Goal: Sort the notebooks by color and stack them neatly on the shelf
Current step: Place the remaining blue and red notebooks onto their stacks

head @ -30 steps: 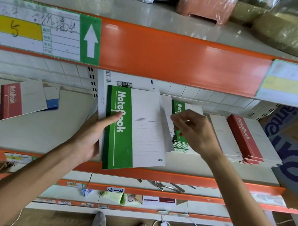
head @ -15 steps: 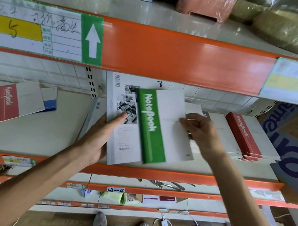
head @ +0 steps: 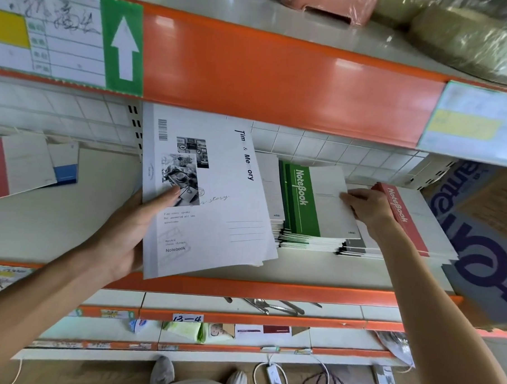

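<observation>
My left hand (head: pixel 128 230) grips a white "Time & Memory" notebook (head: pixel 211 201) by its left edge, thumb on the cover, and holds it above the shelf (head: pixel 71 213). A green notebook (head: pixel 318 200) lies on top of the green stack (head: pixel 311 239) in the middle of the shelf. My right hand (head: pixel 367 208) pinches its right edge. A stack of red notebooks (head: pixel 410 222) stands just right of that hand. At the far left lie a red notebook (head: pixel 15 167) and a blue one (head: pixel 66 166).
An orange beam (head: pixel 266 73) of the upper shelf hangs close above the notebooks. A printed cardboard box (head: pixel 483 231) stands at the right end. Lower shelves hold metal tongs (head: pixel 270 305) and small packets. Cables and a plug lie on the floor near my feet.
My right hand carried the green notebook off the white one and to the right, laying it on the green stack. The white notebook in my left hand is now uncovered.
</observation>
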`<state>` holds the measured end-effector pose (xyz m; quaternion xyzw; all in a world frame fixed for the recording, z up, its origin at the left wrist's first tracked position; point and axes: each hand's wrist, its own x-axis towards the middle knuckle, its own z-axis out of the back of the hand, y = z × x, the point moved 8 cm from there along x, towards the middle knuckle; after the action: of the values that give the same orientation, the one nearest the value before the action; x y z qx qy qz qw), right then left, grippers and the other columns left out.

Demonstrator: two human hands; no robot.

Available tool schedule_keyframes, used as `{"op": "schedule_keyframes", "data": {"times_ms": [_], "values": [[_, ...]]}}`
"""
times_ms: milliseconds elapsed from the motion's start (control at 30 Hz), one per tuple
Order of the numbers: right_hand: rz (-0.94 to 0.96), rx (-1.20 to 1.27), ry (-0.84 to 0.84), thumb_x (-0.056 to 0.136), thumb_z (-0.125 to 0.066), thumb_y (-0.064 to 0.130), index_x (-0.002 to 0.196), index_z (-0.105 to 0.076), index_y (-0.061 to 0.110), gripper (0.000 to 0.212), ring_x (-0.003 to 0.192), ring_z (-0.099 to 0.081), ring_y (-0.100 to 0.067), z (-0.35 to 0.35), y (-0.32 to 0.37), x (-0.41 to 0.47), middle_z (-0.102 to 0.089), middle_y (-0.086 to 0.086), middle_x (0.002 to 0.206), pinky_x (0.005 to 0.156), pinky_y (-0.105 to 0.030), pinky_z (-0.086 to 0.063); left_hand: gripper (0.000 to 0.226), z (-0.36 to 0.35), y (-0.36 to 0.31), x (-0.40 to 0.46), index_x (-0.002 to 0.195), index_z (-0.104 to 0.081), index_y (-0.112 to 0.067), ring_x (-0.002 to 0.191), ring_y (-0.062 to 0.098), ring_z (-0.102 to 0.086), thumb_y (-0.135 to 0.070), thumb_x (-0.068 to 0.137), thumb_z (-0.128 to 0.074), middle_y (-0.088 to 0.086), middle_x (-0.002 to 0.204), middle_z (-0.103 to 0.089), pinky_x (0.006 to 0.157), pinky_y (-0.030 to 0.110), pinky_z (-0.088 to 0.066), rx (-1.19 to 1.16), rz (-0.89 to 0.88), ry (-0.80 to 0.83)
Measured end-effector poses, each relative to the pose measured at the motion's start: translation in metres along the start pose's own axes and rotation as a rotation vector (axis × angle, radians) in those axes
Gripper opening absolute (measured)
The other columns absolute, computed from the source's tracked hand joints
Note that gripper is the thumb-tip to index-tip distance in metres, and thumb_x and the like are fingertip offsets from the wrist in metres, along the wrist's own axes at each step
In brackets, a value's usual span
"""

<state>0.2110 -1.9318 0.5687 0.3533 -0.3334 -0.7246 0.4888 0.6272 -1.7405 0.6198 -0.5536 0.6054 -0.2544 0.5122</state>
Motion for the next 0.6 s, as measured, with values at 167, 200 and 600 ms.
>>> {"op": "schedule_keyframes", "data": {"times_ms": [167,200,600], "values": [[0.01,-0.132,-0.04,0.09,-0.072,0.025,0.099,-0.077,0.014,0.015,0.069,-0.06,-0.013,-0.01,0.011,-0.001,-0.071,0.001,0.086,0.071,-0.029,-0.053,0.02,-0.002,0.001,-0.002,0.105,-0.065,-0.031,0.087,0.021,-0.073,-0.031,0.084,-0.063,0.003,0.099,-0.074,0.061,0.034,-0.058,0.017,0.0,-0.009],[0.028,-0.184,-0.065,0.091,-0.071,0.024,0.102,-0.076,0.012,0.017,0.073,-0.059,-0.013,-0.011,0.016,-0.004,-0.07,0.0,0.089,0.07,-0.026,-0.05,0.019,-0.003,0.001,-0.002,0.103,-0.065,-0.031,0.083,0.019,-0.073,-0.03,0.084,-0.062,0.001,0.096,-0.074,0.059,0.033,-0.058,0.017,-0.002,-0.007],[0.361,-0.315,-0.099,0.092,-0.07,0.038,0.119,-0.067,0.015,0.036,0.096,-0.064,-0.014,-0.04,0.059,-0.068,-0.066,-0.001,0.114,0.081,-0.03,-0.052,0.02,0.002,0.001,-0.007,0.104,-0.065,-0.031,0.075,0.013,-0.073,-0.03,0.085,-0.061,-0.002,0.09,-0.075,0.053,0.028,-0.055,0.052,-0.008,-0.042]]}}
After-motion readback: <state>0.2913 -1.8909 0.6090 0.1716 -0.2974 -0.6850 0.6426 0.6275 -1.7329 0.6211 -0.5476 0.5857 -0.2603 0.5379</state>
